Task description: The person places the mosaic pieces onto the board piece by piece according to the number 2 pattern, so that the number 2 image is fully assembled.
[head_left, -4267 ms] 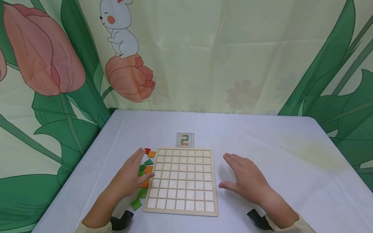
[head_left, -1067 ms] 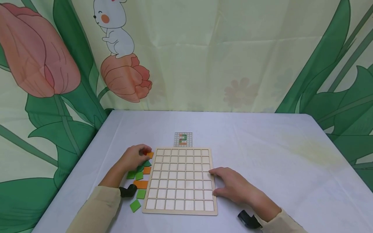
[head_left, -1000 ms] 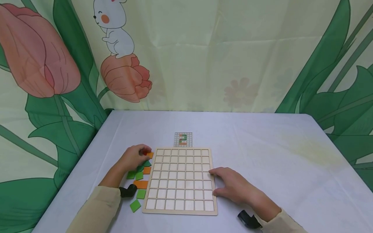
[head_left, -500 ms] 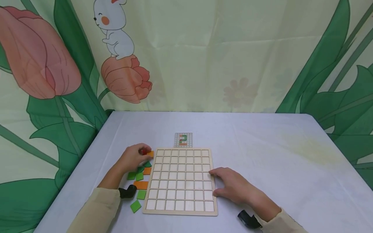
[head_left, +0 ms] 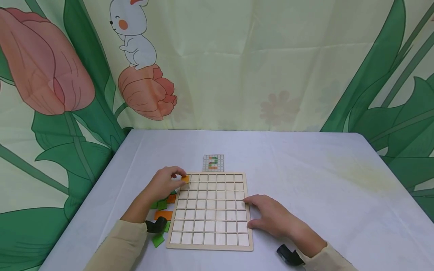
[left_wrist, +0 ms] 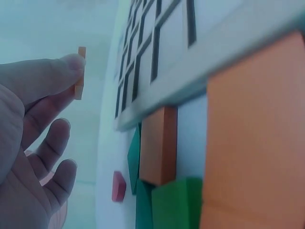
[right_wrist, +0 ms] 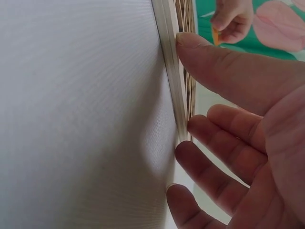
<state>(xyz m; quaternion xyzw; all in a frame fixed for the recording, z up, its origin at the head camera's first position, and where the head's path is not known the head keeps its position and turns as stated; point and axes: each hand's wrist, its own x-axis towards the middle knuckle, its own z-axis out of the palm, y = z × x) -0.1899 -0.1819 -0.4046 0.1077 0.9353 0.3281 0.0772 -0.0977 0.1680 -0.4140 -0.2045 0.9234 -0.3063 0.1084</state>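
Observation:
My left hand (head_left: pixel 165 184) pinches a small orange square tile (head_left: pixel 185 179) between thumb and fingertips, over the far-left corner of the wooden grid board (head_left: pixel 210 247). In the left wrist view the tile (left_wrist: pixel 80 71) is seen edge-on, raised off the table, and the other fingers curl loosely below it. The board's square cells hold no tiles. At the board's right edge rests my right hand (head_left: pixel 272 215), its thumb and index fingertip touching the rim. Its fingers (right_wrist: pixel 214 176) are loosely bent and spread in the right wrist view.
Along the board's left side lie several loose tiles, among them an orange tile (head_left: pixel 164 215), a green tile (head_left: pixel 158 239) and a small red tile (left_wrist: pixel 118 186). A small gridded pattern card (head_left: pixel 213 163) lies just beyond the board. A printed curtain (head_left: pixel 237 75) hangs behind the table.
My left hand has gone from the loose tiles to the right, taking the orange tile to the board's far-left corner. Earlier the right hand moved in to the board's edge; it has since stayed there.

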